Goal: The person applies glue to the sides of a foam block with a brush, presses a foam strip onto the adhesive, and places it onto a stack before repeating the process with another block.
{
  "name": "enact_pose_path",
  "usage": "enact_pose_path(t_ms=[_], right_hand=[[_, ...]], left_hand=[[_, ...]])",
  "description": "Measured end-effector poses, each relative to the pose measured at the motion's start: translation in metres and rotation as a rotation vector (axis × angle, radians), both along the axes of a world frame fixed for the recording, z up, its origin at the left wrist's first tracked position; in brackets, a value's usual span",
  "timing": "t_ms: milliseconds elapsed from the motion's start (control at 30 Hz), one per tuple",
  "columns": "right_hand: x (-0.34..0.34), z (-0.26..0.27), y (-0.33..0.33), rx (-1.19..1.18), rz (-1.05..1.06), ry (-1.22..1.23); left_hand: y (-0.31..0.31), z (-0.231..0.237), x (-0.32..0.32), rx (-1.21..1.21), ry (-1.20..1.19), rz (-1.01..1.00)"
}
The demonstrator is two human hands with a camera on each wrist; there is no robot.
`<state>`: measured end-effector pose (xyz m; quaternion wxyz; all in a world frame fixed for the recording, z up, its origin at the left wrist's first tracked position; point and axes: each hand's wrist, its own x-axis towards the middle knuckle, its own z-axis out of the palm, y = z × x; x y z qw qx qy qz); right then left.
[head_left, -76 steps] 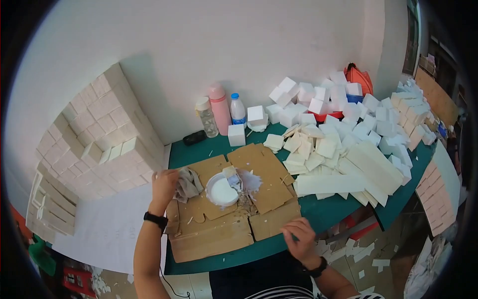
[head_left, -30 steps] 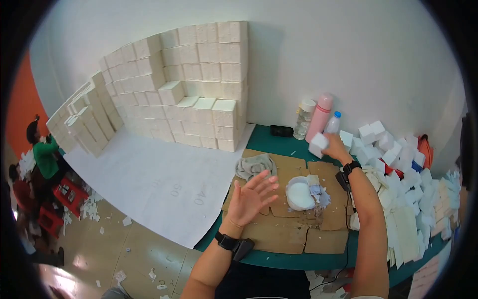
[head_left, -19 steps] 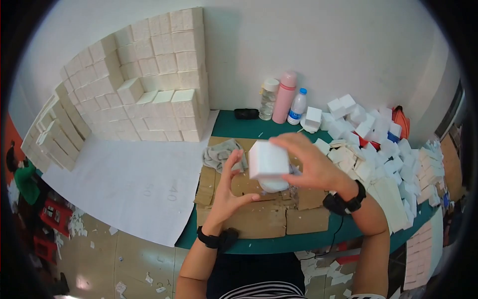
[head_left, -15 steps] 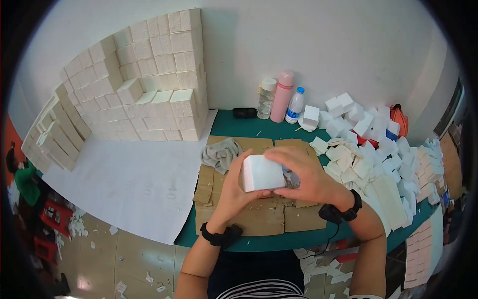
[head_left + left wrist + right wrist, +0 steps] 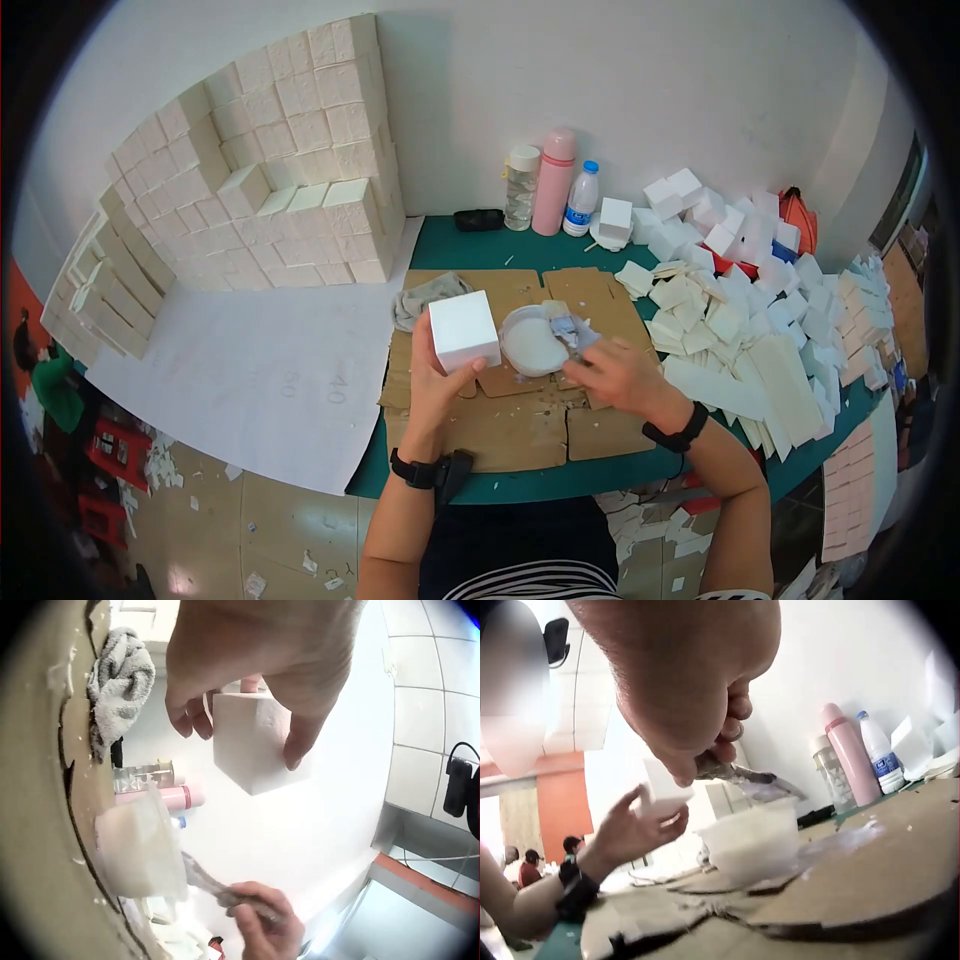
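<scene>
White block (image 5: pixel 463 323) gripped in the left hand (image 5: pixel 432 385), above the cardboard (image 5: pixel 500 445)
Head view: aloft near the grey cloth (image 5: pixel 425 292), well apart from the blurred right hand (image 5: pixel 628 380); likeliest trouble, a slip from slack thumb pressure or an off-centre push; left wrist view: block between thumb and bent fingers, spread only to block width; thumb on one side, fingertips round the opposite side; lower in frame, the tub (image 5: pixel 139 851) of white paste and the smeared spreader (image 5: pixel 204 879), handle held in the right hand's curled fingers; possible drips on the cardboard from too full a load; right wrist view: spreader just over the tub, fingers closed on its handle; possible tipping from a knock against the tub; block beyond, clear of the right fingers; contact between spreader and paste impossible to tell.
</scene>
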<state>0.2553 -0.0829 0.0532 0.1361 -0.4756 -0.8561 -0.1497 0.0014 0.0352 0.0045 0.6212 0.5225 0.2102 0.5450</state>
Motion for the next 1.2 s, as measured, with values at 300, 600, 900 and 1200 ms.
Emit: enact_pose_path(t_ms=[300,600,900,1200], right_hand=[[-0.020,0.047,-0.006,-0.174,-0.134,0.883],[-0.032,0.035,0.009,-0.401,-0.112,0.665],[-0.025,0.024,0.008,-0.292,-0.163,1.033],[-0.008,0.020,0.003,-0.314,-0.329,1.201]], left_hand=[[-0.003,0.005,0.001,-0.048,0.029,-0.034],[-0.003,0.008,0.001,-0.089,0.035,-0.075],[0.000,0.007,0.000,-0.083,0.037,-0.087],[0.001,0.005,0.000,-0.074,0.041,-0.082]])
